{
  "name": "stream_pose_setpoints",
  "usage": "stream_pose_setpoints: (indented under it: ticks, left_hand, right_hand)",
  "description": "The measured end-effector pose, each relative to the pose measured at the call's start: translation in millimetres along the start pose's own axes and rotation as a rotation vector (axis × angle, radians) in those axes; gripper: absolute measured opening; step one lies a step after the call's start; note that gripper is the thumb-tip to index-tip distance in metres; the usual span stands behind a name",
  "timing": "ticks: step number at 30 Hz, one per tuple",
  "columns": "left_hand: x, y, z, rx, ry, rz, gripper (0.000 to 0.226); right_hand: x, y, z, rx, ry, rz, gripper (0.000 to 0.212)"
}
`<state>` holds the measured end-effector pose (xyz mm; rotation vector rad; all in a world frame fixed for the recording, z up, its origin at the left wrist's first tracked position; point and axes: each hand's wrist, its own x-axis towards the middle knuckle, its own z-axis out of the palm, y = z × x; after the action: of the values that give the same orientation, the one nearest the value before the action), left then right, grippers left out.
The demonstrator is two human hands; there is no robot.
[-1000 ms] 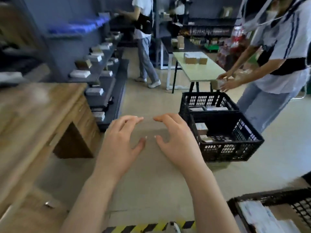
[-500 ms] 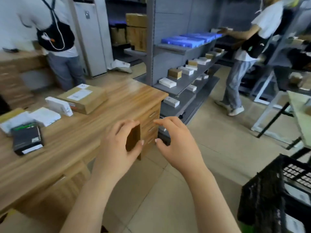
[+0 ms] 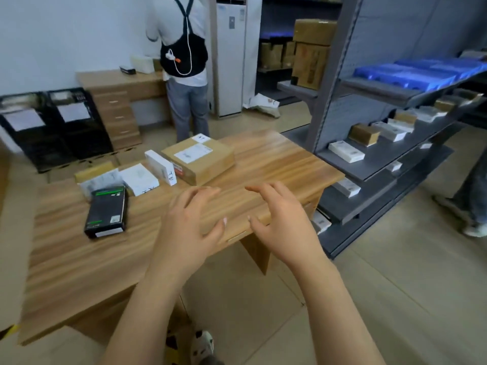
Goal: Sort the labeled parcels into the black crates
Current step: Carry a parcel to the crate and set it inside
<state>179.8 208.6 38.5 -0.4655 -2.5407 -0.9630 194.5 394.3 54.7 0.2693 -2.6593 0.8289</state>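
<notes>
- Left hand [image 3: 189, 225] hovers above the near edge of the light wooden table [image 3: 268, 164], holding nothing; its fingers are apart and loosely curved.
- Right hand [image 3: 282, 222] hovers just beside it, also empty, with its fingers spread and bent, the thumb pointing towards the left hand.
- Six parcels lie on the table, far and left of the hands, touched by neither hand.
- One large brown cardboard carton [image 3: 197, 159] carries two white printed labels on top and a small red mark on its near side. The print is too blurred to read.
- One slim white box [image 3: 160, 167] stands on its long edge against the carton's left side. Dark handwriting on its near end is not legible.
- One flat white box [image 3: 138, 179] lies left of it, with handwritten marks at its near corner, also unreadable.
- One black box with a green band [image 3: 106, 209] lies nearest on the left. It has a white strip along its near side and small labels I cannot read.
- One pale plastic-wrapped packet [image 3: 97, 181] lies just behind the black box, and one flat tan parcel [image 3: 93, 171] just behind that.
- Two black plastic crates [image 3: 50, 143] stand side by side on the floor at far left. Each has one white sheet on its front, with no writing I can make out.
- A person with a black backpack [image 3: 184, 61] stands at a far wooden desk [image 3: 118, 101].
- Grey metal shelving [image 3: 369, 159] on the right holds small white and brown boxes, with blue packets on its top shelf.
</notes>
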Motion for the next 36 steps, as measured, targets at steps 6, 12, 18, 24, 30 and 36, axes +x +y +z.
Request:
stream_pose_setpoints:
  ticks: [6,12,18,24,30,36]
  left_hand:
    - [108.0,-52.8,12.5,0.029,0.051,0.013,0.048]
    - [202.0,-106.9,24.1,0.036,0.067,0.005,0.049]
    - [260.5,-156.1,56.1,0.062,0.01,-0.092,0.055]
    - [304.2,-207.9,116.4,0.154,-0.076,-0.304,0.067]
    - [324.4,-245.6,187.2,0.157,-0.084,-0.616,0.073]
    - [328.6,-279.0,244.8,0.141,-0.099,-0.872,0.092]
  right_hand:
    - [120.4,14.8,28.3,0.001,0.002,-0.033,0.058]
    - [224.5,38.0,66.2,0.049,0.036,-0.019,0.058]
    - [294.4,79.0,101.2,0.096,-0.077,0.017,0.064]
    - [368.7,145.6,151.5,0.105,-0.284,0.02,0.081]
    - [443.6,215.4,203.2,0.081,-0.505,-0.009,0.082]
    - [484.6,266.3,250.9,0.005,-0.711,0.051,0.087]
